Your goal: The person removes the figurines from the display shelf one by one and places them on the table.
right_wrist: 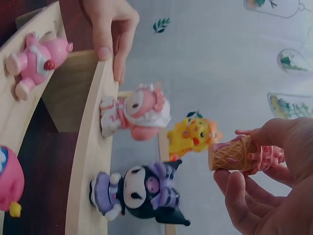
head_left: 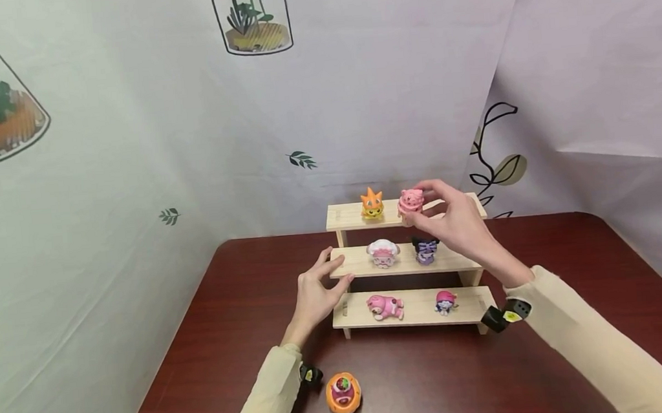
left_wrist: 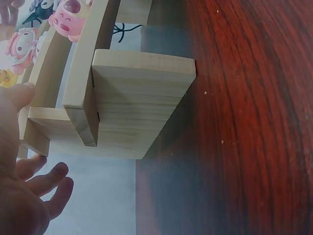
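A three-tier wooden display stand [head_left: 417, 310] stands on the table. At the left end of its middle tier, my left hand [head_left: 313, 292] holds the board between thumb and fingers. My right hand [head_left: 457, 222] pinches a pink ice-cream-cone figurine [right_wrist: 234, 152], with a waffle-patterned base, by the top tier. It appears held above that board. To its left on the top tier is an orange-and-yellow figurine [head_left: 372, 204]. The middle tier bears a white-hooded pink figurine [head_left: 383, 254] and a purple-and-black one [head_left: 426, 251].
On the bottom tier are a pink bear-like figurine [head_left: 385, 306], lying down, and a pink-capped figurine [head_left: 445, 302]. An orange round toy [head_left: 344, 394] with a dark pink middle lies on the dark red table [head_left: 415, 381] in front. A patterned cloth [head_left: 392, 98] hangs behind.
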Motion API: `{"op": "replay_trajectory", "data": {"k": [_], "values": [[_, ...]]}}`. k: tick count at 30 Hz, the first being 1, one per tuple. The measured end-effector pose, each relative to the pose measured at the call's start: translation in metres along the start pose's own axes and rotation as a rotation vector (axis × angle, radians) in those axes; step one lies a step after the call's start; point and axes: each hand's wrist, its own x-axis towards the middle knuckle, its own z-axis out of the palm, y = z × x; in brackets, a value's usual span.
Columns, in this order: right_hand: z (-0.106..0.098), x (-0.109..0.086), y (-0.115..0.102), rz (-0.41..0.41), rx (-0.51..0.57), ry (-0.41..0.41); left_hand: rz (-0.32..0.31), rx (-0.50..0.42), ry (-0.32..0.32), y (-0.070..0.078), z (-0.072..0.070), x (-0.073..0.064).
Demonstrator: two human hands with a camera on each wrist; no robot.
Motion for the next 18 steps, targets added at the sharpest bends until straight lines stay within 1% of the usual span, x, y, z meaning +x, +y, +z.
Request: {"op": "replay_trajectory", "data": {"k": [3,12,18], "values": [[0.0,-0.007,-0.005,0.0,0.012,-0.014,-0.001,-0.001,0.001,0.0,0.0,0.0],[0.004,-0.022,-0.014,-0.012,0.027,-0.036,-0.039,-0.011,-0.013,-0.002,0.0,-0.001],[0.007,-0.033,-0.015,-0.059,0.011,-0.035,-0.015,-0.006,-0.006,-0.001,0.0,0.0]]}}
